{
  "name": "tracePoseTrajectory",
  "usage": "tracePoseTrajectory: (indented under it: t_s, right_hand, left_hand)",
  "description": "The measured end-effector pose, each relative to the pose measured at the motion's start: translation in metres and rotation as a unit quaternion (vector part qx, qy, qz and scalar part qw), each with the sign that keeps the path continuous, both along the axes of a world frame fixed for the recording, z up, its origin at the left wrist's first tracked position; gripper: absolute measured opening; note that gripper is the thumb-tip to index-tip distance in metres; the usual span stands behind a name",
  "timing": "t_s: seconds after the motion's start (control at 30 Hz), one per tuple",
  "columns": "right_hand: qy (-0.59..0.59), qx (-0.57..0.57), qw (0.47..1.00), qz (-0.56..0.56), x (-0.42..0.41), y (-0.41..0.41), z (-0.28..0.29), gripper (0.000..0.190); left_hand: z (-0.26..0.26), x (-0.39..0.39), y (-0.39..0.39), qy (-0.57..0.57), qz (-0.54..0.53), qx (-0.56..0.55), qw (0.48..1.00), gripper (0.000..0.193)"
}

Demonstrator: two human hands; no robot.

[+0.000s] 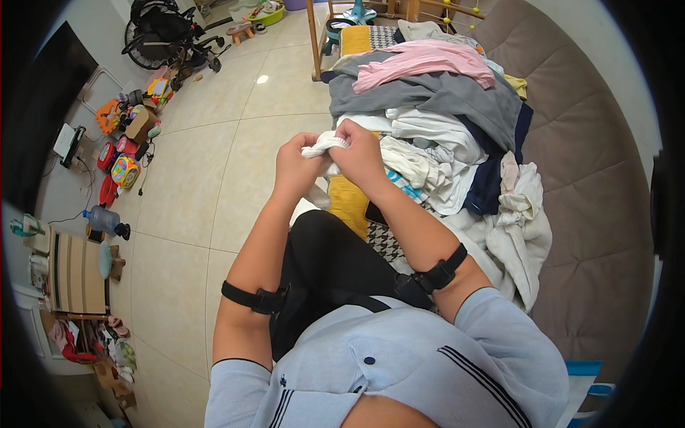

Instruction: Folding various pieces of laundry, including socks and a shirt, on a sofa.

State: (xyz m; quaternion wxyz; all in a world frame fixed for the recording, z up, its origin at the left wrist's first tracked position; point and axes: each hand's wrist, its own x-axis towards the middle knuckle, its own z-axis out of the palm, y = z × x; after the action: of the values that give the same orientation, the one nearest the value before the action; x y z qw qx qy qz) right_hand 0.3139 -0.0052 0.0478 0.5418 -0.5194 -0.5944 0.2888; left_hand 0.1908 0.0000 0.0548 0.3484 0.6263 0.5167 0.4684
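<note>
A white sock [325,142] is pinched between both hands in front of my knees, its ribbed cuff gathered at the top. My left hand [298,165] grips one side of it with thumb and fingers. On the other side, my right hand [359,155] holds the cuff close by. Part of the sock hangs below the hands, with a greyish end [319,199] near my black-clad leg. Just right of my hands lie rumpled white clothes [423,163] on a yellow and houndstooth sofa cover [347,200].
Grey cloth [396,96] and a pink garment [428,61] lie farther up the sofa [583,176]. A dark phone [375,214] is partly under my right forearm. Toys [126,170], a water bottle [101,220] and a stroller [160,37] stand across the tiled floor [187,182].
</note>
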Motion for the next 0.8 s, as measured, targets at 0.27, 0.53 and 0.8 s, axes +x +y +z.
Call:
tracePoseTrajectory:
  t_s: [0.27, 0.53, 0.8]
  right_hand:
    - [0.036, 0.031, 0.999, 0.026, -0.01, -0.008, 0.0, 0.015]
    - [0.016, -0.006, 0.993, 0.119, -0.03, -0.034, 0.006, 0.016]
    - [0.488, -0.249, 0.801, 0.241, -0.017, -0.018, -0.016, 0.035]
  left_hand:
    - [-0.002, -0.004, 0.01, 0.065, 0.022, -0.064, 0.996, 0.01]
    - [-0.013, -0.012, 0.019, 0.155, 0.162, -0.002, 0.975, 0.015]
    - [-0.012, -0.012, 0.019, -0.159, 0.012, -0.085, 0.983, 0.015]
